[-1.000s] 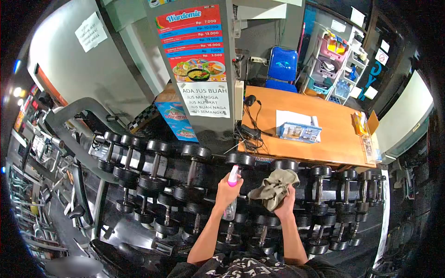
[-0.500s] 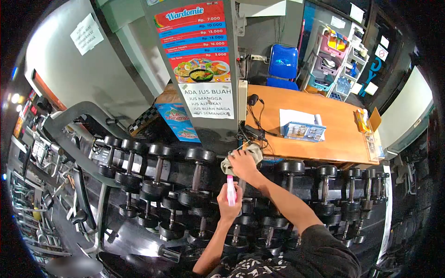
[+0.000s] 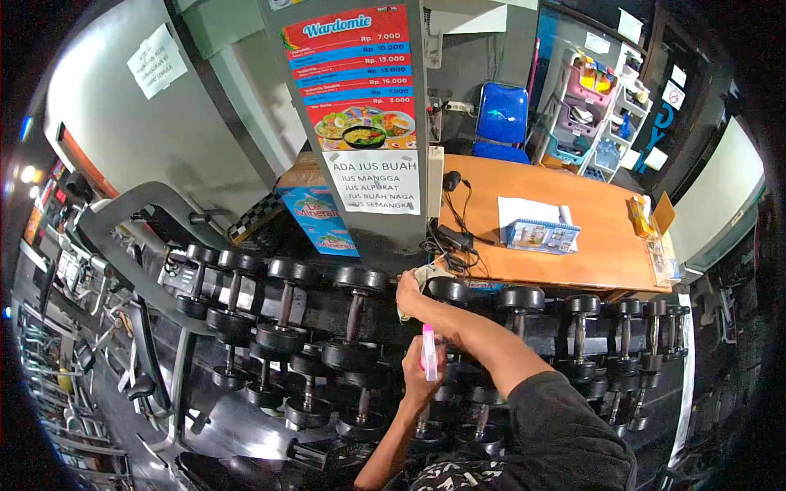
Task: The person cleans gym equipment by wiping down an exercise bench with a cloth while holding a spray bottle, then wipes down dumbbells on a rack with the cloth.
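My left hand (image 3: pixel 423 370) is wrapped round a spray bottle with a pink and white head (image 3: pixel 429 352), held upright in front of the dumbbell rack. Farther forward, my right hand (image 3: pixel 408 296) grips a grey-green cloth (image 3: pixel 426 275) against the left side of a black dumbbell head (image 3: pixel 449 289) on the upper row. The right forearm crosses above the left hand. Part of the cloth is hidden behind my fingers and the dumbbell. Another dumbbell (image 3: pixel 354 317) lies just left of the cloth.
Several dumbbells (image 3: pixel 580 329) line the two-level rack on both sides. Behind it stand an orange desk (image 3: pixel 524 184) with cables and a calendar (image 3: pixel 542 236), a pillar with a menu poster (image 3: pixel 352 65), and a blue chair (image 3: pixel 501 114). Gym machine frames (image 3: pixel 143 196) are at left.
My right hand and the cloth have swung left from the right side onto a dumbbell head, then slid to its left side. The spray bottle has shifted slightly right.
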Motion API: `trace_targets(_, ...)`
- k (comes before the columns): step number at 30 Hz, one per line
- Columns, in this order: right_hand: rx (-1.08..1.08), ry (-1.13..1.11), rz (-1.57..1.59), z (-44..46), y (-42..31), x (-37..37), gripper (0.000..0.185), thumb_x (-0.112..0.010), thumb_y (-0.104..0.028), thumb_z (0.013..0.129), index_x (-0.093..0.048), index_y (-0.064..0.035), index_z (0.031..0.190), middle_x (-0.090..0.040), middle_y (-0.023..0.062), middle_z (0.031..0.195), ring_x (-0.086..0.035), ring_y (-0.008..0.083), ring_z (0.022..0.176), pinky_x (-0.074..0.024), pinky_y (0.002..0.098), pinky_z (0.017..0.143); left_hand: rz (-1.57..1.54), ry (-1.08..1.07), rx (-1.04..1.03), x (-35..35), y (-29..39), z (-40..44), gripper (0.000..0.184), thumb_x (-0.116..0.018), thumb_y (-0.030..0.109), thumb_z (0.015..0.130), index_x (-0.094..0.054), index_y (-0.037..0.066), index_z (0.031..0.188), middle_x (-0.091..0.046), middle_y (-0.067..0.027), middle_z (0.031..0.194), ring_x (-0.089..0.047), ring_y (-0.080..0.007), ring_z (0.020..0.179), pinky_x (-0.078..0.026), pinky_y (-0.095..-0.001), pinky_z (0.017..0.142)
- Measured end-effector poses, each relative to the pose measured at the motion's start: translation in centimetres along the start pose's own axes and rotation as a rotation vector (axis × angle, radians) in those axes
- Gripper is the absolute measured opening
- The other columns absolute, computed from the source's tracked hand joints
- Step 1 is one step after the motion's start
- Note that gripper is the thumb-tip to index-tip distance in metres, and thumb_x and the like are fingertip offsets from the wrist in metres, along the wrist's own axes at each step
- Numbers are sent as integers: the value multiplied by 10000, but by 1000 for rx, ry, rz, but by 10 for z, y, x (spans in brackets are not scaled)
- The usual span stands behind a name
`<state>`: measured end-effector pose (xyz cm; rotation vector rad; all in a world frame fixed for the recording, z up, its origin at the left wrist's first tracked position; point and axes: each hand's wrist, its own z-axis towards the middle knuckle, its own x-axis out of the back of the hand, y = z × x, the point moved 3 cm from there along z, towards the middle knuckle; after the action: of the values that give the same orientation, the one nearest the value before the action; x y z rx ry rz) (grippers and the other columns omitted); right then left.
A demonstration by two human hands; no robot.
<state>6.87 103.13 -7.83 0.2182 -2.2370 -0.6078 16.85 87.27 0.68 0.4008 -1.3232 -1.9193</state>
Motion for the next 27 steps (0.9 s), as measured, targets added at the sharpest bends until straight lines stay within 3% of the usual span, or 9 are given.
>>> trace_targets(2,-30,136,130,-15,8,-8,426,-661,-289,775,-648,-134,1171,-592,67,1212,-512,300,1156,-413,450,904,71,3,-90,-1,-1,1,198,-653,33,822,-565,28,1000,-604,-85,770,-600,-194,654,-484,-304,630)
trace_targets(4,-90,579,318,-43,20,-22,264,-646,-212,730,-691,-136,979,-609,31,996,-559,251,1004,-441,377,781,30,7,-58,-1,1,2,200,-651,26,822,-561,23,1000,-604,-80,768,-592,-182,629,-476,-298,610)
trace_targets(9,-196,973,601,-113,43,-43,283,-637,-134,726,-661,-120,1008,-604,44,1120,-558,220,1073,-453,373,860,-99,2,75,-4,-15,-6,182,-631,21,849,-555,17,1014,-603,-30,776,-553,-62,580,-443,-237,552)
trace_targets(13,-393,1213,943,-148,44,-74,388,-625,-22,710,-611,-66,1096,-576,68,1222,-540,244,1147,-454,353,944,-146,-82,182,-7,0,-5,188,-651,18,824,-573,0,994,-613,-74,829,-616,-160,723,-499,-286,661)
trace_targets(21,-739,1167,1722,-129,10,-158,488,-543,58,804,-478,16,1286,-546,247,1236,-547,378,1134,-470,386,915,-70,-99,-19,-12,5,-6,162,-648,24,845,-563,25,984,-593,-5,820,-523,-41,624,-441,-223,591)
trace_targets(23,-788,1120,1735,-132,7,-168,383,-543,4,834,-520,36,1215,-609,263,1099,-592,396,1046,-488,408,854,-103,-120,14,-14,0,-7,170,-651,19,842,-565,25,988,-589,-7,824,-525,-46,644,-447,-225,606)
trace_targets(25,-785,826,1831,-148,3,-158,261,-535,-81,873,-573,41,1101,-650,248,954,-613,418,959,-497,435,797,-134,-136,47,-16,-1,-7,177,-654,13,838,-567,25,991,-586,-10,828,-528,-50,664,-453,-228,620)
trace_targets(26,-856,973,1628,-139,0,-172,232,-527,-154,897,-598,38,1006,-660,236,861,-626,415,910,-499,438,770,-112,-120,7,-18,0,-6,189,-658,12,835,-568,23,1000,-585,-14,827,-532,-57,685,-455,-226,632)
trace_targets(27,-927,850,1637,-136,5,-179,270,-530,-203,916,-597,37,1017,-664,231,888,-630,405,917,-491,439,792,-88,-102,-30,-19,1,-6,200,-662,10,833,-569,21,1009,-585,-17,827,-537,-64,706,-458,-225,643)
